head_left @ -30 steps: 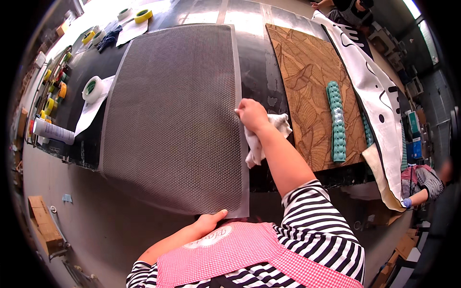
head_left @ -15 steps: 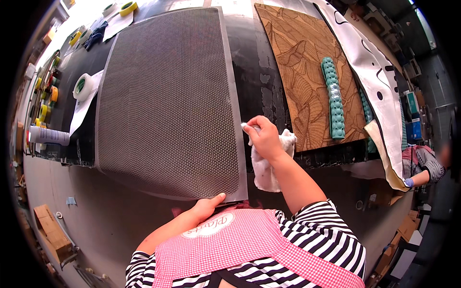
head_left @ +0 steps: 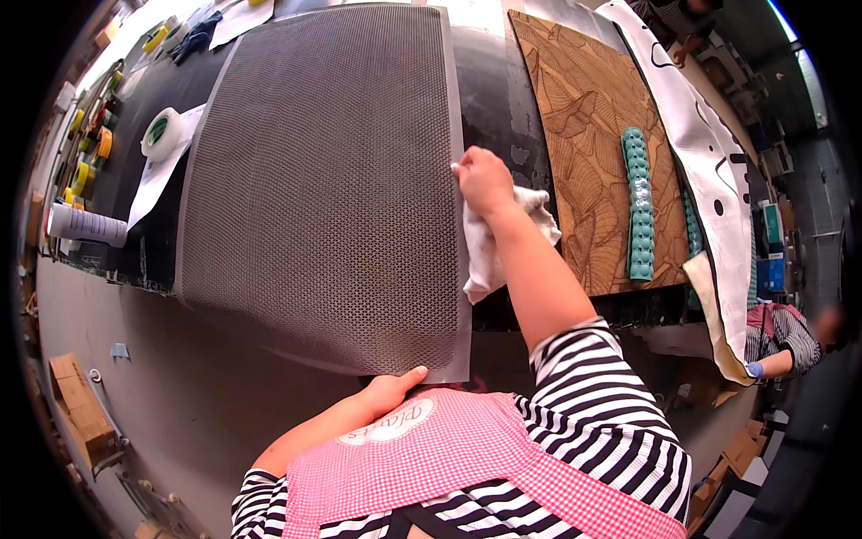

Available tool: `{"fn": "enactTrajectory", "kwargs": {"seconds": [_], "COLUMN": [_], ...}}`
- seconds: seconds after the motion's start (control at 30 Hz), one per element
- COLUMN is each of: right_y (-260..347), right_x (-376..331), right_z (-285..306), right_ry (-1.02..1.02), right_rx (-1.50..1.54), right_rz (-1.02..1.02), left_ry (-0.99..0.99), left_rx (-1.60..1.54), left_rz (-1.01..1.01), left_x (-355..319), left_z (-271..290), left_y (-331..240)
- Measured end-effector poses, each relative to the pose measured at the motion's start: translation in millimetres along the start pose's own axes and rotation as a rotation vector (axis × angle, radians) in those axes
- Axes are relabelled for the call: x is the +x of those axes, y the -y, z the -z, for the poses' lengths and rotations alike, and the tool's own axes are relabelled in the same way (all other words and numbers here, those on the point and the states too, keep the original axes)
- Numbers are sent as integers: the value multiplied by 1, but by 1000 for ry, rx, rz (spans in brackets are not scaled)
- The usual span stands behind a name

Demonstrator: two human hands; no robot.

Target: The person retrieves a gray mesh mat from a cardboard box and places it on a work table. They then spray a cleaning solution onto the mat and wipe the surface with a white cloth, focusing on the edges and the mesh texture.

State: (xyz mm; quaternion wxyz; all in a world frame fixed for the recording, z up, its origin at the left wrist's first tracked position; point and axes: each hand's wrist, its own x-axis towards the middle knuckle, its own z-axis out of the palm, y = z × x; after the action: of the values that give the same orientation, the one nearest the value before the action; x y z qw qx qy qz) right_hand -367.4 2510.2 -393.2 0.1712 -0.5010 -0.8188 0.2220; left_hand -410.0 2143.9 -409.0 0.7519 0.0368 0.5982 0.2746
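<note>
A large dark grey textured mat (head_left: pixel 323 198) with a smooth lighter border lies on the black table (head_left: pixel 498 108), its near end hanging over the edge toward me. My left hand (head_left: pixel 395 388) grips that near end by the right corner, thumb on top and fingers hidden beneath. At the mat's right border, about midway along, my right hand (head_left: pixel 486 182) is closed on a white cloth (head_left: pixel 483 259). A bit of the cloth pokes out at the fingertips, touching the border, while the rest hangs below the wrist.
Right of the mat lies a brown leaf-patterned mat (head_left: pixel 584 162) bearing a green bumpy roll (head_left: pixel 638 216). Beyond it is a white mat with black lines (head_left: pixel 696 135), held by a co-worker's gloved hand (head_left: pixel 756 369). Left are a tape roll (head_left: pixel 162 134) and a white canister (head_left: pixel 88 225).
My right hand has slid away from me along the mat's right border, carrying the cloth. My left hand keeps its hold at the near corner. The view has shifted slightly.
</note>
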Motion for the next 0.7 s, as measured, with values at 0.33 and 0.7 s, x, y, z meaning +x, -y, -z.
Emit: {"fn": "enactTrajectory", "kwargs": {"seconds": [0.33,0.7], "right_y": [-7,1], "right_x": [21,18], "right_z": [-7,-1], "right_ry": [-74,-33], "right_rx": [-55,-58], "right_rz": [-24,-69], "left_ry": [61,-9], "left_rx": [4,142], "left_rz": [113,129], "left_x": [4,0], "left_z": [0,0], "left_y": [-3,-10]}}
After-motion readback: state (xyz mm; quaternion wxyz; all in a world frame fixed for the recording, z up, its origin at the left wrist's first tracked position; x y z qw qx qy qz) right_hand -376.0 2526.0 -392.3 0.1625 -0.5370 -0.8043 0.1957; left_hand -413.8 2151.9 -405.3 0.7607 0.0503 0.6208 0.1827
